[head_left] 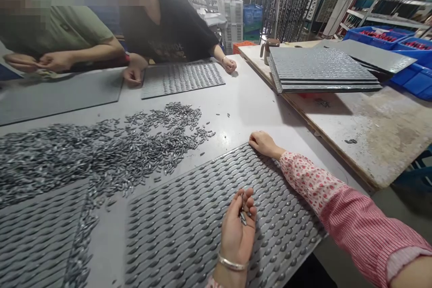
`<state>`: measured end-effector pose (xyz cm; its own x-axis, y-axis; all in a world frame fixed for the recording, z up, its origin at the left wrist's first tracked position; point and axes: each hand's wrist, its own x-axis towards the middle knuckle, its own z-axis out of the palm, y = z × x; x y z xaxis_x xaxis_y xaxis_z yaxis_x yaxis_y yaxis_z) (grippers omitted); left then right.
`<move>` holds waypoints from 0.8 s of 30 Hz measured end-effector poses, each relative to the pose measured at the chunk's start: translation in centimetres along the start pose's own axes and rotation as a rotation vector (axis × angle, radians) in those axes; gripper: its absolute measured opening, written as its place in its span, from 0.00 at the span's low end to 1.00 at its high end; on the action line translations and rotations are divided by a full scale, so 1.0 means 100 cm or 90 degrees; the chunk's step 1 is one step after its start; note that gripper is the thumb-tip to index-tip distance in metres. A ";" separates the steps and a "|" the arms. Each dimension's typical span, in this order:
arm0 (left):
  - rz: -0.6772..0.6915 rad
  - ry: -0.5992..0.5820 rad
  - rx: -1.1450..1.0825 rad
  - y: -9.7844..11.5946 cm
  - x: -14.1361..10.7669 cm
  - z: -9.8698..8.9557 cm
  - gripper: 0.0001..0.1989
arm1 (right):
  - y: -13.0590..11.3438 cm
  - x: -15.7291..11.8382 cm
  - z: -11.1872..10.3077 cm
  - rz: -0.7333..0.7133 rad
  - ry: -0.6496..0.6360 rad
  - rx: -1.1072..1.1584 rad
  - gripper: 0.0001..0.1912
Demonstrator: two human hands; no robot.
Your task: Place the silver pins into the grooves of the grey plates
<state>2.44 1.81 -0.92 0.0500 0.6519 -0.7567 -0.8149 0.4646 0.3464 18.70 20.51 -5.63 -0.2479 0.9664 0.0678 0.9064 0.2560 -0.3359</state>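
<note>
My left hand [238,231] is palm up above the grey moulded board [189,207], its fingers curled around a few small grey spindle-shaped pieces [243,218]. A silver bangle circles that wrist. At the board's far right corner rests my right hand [265,144], fingers bent and pressed together; what they hold, if anything, is hidden. Rows of narrow hollows cover the board. Many appear to have grey pieces in them, and rounder bumps show toward its right side. Left of the board spreads a large heap of loose spindle-shaped pieces [135,153].
Another ridged board [40,238] lies at lower left. Across the white table [243,99], two people work at a patterned board [185,78] and a plain grey sheet [60,94]. Stacked boards [317,65], a brown-lidded jug [270,47] and blue bins [413,74] stand right.
</note>
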 end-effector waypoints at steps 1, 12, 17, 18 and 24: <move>0.006 0.002 0.003 0.000 0.000 0.000 0.07 | -0.001 -0.001 0.000 0.003 0.013 0.014 0.05; 0.054 -0.029 0.015 -0.001 0.004 0.004 0.04 | -0.052 -0.084 -0.040 -0.307 -0.300 0.582 0.12; 0.017 -0.030 0.008 -0.003 0.002 0.007 0.06 | -0.048 -0.082 -0.030 -0.228 -0.231 0.570 0.11; 0.006 -0.016 0.003 -0.002 0.001 0.008 0.06 | -0.041 -0.074 -0.026 -0.187 -0.192 0.573 0.11; -0.024 0.030 -0.046 0.009 -0.010 0.012 0.09 | 0.018 -0.016 -0.006 0.086 0.091 0.318 0.08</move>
<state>2.38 2.33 0.79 0.0551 0.6052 -0.7941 -0.8526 0.4425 0.2781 20.90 19.43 -5.78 -0.0599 0.9922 0.1093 0.6450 0.1221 -0.7544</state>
